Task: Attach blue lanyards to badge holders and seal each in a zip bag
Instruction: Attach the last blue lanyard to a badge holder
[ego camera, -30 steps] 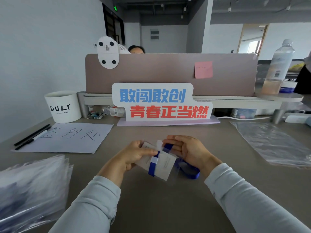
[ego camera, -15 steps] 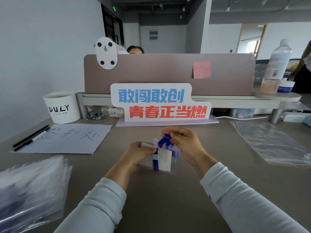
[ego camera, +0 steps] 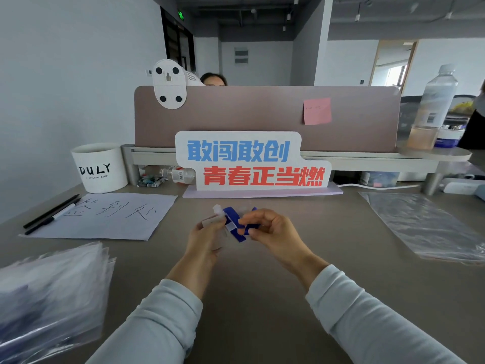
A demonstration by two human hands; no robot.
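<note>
Badge holder (ego camera: pixel 213 224) and blue lanyard (ego camera: pixel 232 219) are being held together over the middle of the desk (ego camera: pixel 262 298).
The left hand (ego camera: pixel 204 240) is gripping the holder by its edge with curled fingers, and the right hand (ego camera: pixel 273 232) is pinching the folded lanyard. Both pieces are looking very light (the holder thin, clear and probably slippery, the strap soft and floppy), so taking the holder by its edge and the strap close to its end is seeming safest.
</note>
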